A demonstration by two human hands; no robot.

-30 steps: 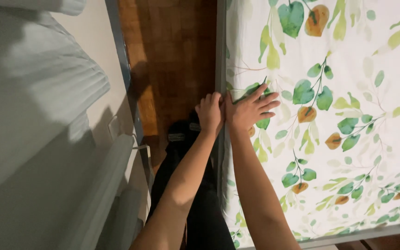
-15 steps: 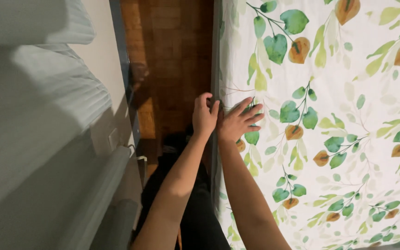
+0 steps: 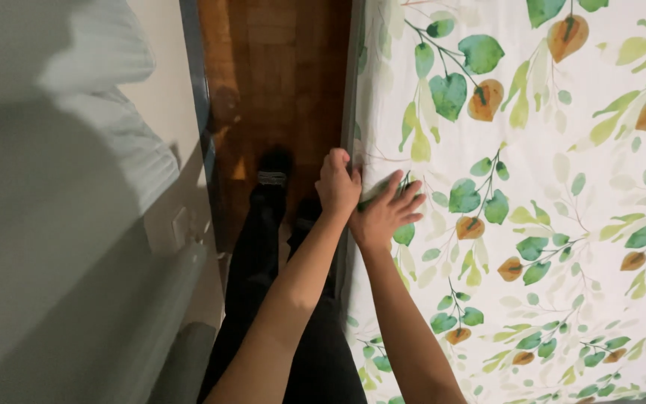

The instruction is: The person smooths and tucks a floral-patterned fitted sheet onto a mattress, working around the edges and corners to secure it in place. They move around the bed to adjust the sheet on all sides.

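My right hand (image 3: 384, 213) lies flat, fingers spread, on the leaf-print sheet (image 3: 532, 224) near its left edge. My left hand (image 3: 336, 185), fingers curled tight, pinches that sheet edge beside it. Beyond: my black-trousered legs (image 3: 263, 247) on wood floor (image 3: 278, 75), white curtain (image 3: 54, 187) left.

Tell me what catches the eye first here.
The leaf-print sheet fills the right half, green and orange on white. At its left edge the two hands meet: the left hand closed over the edge, the right hand spread flat on the sheet. Dark wooden floor runs beside the bed, with the person's legs standing on it.
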